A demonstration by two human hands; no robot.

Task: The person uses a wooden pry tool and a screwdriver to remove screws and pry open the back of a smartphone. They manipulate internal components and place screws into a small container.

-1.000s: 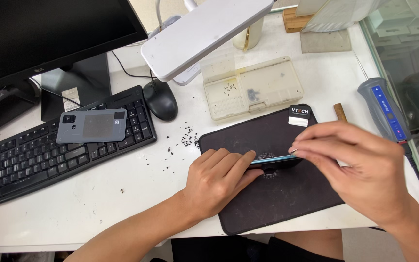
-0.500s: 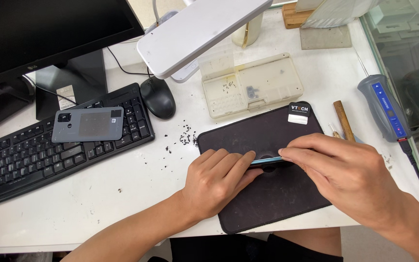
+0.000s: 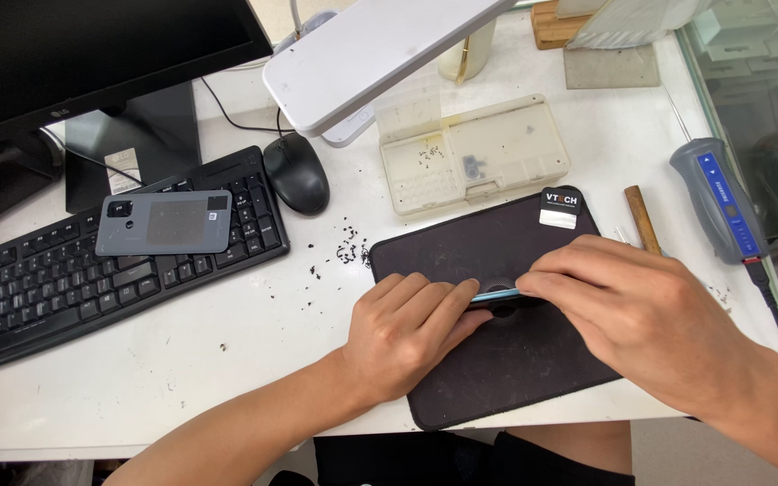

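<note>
On the dark work mat my left hand and my right hand meet around a thin light-blue phone frame. It stands on its edge, and only a short strip of it shows between the fingers. My left hand grips its left end with curled fingers. My right hand covers its right end, fingertips pinched on the top edge. Most of the phone is hidden under both hands.
A grey phone back cover lies on the black keyboard. A black mouse, a clear parts tray, small dark screws, a blue-grey electric screwdriver, a wooden stick and a white lamp head surround the mat.
My right hand has slid left along the phone's edge, closing toward my left hand. My left hand keeps its grip in the same spot.
</note>
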